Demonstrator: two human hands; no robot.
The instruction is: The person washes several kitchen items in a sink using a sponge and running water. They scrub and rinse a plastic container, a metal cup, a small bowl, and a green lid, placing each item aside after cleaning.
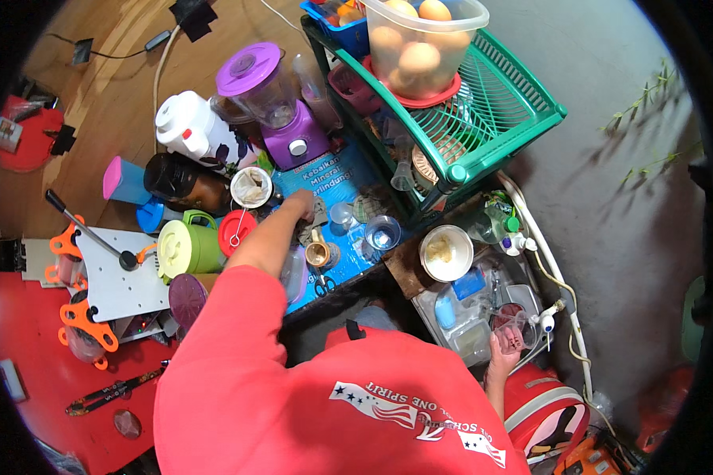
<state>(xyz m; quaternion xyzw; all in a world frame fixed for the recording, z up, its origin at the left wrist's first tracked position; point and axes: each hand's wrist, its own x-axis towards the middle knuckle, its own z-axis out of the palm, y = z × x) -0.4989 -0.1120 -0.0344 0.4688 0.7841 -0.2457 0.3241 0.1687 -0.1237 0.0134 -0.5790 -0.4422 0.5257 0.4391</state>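
My left hand (300,205) reaches across the blue-covered table and rests at a crumpled grey cloth (318,214); its fingers are mostly hidden, so a grip cannot be made out. Near it stand a white-rimmed strainer (251,187) with a cloth filter, a mug (318,254), a clear cup (341,215) and a clear container of water (383,233). Over the sink at the right, my right hand (502,355) holds a clear plastic cup (518,338), tilted close to a white tap (548,319). Dark red markings show on the cup's side.
A green plastic rack (505,127) carries a tub of eggs (419,59). A purple blender (294,133), a white thermos (190,127) and a green pitcher (193,246) line the table. Scissors (325,286) lie at its edge. A white bowl (446,253) stands beside the sink. A cup sealer (125,273) occupies the left.
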